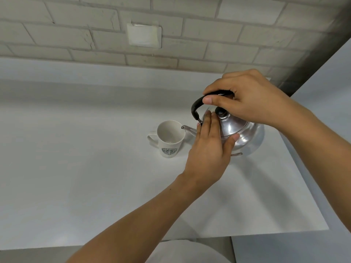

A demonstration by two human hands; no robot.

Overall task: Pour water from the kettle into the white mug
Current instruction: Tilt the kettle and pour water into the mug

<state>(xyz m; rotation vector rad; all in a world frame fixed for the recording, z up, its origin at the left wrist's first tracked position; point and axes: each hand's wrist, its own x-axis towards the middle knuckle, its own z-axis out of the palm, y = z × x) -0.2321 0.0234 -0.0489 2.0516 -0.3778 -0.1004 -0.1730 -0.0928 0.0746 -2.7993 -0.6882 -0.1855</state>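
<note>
Head view looks down on a white desk (95, 186) set against a pale brick wall (190, 35), with a blank white wall plate (144, 36) fixed to the bricks. My right hand (252, 99) comes in from the right side and its grip is closed around the black handle (197, 105) of the kettle (247, 133), fingers curled over the top of the arch and the thumb pressed along the near side. The kettle is shiny metal, round-bodied, with a black knob (220, 111) on its lid just under my right hand. It leans toward the left, and its thin spout (188, 129) reaches to the rim of the white mug (171, 138); I cannot tell whether spout and rim touch. My left hand (210, 149) is flat and open against the near side of the kettle's body, fingers straight and pointing up toward the lid, thumb spread to the right across the metal; it grasps nothing, only rests there. The white mug stands upright on the desk just to the left of the kettle, its handle turned to the left and a dark round logo on the side facing me. A little water seems to lie at its bottom, though this is hard to make out. Both my forearms are bare.
</note>
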